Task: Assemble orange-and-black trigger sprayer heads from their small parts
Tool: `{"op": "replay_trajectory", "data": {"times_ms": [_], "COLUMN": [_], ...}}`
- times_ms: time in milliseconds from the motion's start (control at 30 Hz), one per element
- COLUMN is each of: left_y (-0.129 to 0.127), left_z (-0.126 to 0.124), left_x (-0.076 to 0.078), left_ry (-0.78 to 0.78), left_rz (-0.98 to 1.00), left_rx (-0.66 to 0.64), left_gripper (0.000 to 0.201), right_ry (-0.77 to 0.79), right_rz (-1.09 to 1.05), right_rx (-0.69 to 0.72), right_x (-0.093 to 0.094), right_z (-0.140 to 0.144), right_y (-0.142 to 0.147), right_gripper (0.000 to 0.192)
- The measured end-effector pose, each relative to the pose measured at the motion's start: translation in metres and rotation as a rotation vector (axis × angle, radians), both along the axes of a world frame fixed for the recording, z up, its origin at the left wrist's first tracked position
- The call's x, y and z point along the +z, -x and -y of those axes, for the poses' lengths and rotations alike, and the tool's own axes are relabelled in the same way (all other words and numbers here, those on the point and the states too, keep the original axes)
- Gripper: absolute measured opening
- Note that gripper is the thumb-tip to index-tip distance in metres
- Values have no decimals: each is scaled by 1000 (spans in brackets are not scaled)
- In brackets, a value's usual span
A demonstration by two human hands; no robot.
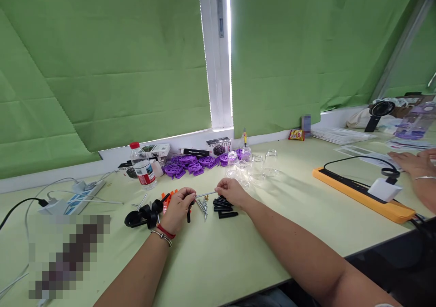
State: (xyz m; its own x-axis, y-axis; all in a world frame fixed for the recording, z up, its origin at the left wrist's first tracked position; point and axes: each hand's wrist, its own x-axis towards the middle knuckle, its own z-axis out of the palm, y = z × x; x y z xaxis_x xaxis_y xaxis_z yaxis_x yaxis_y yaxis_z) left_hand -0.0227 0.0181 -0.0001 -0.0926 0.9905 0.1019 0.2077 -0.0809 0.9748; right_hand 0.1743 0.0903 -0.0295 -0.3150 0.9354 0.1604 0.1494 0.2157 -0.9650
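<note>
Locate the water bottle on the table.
In the head view, the bottle stands left of centre near the sill, left of the purple parts, beyond the left hand.

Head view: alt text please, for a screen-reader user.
Both hands hold a thin metal rod between them, left hand and right hand, above small screws and black pieces on a pale green table. Purple plastic parts and clear jars sit behind.
</note>
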Motion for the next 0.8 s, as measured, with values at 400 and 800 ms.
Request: {"op": "replay_trajectory", "data": {"times_ms": [400,800], "left_y": [2,1], "left_z": [-1,1], "left_x": [-1,2], "left_ry": [0,-8], "left_rz": [10,17], "left_rx": [15,24], "left_gripper": [24,26], "right_ry": [203,87], "right_rz": [-162,-38], "right_rx": [61,35], "right_x": [11,3], "right_z": [4,2], "right_y": [-4,-3], "right_gripper": [11,13]}}
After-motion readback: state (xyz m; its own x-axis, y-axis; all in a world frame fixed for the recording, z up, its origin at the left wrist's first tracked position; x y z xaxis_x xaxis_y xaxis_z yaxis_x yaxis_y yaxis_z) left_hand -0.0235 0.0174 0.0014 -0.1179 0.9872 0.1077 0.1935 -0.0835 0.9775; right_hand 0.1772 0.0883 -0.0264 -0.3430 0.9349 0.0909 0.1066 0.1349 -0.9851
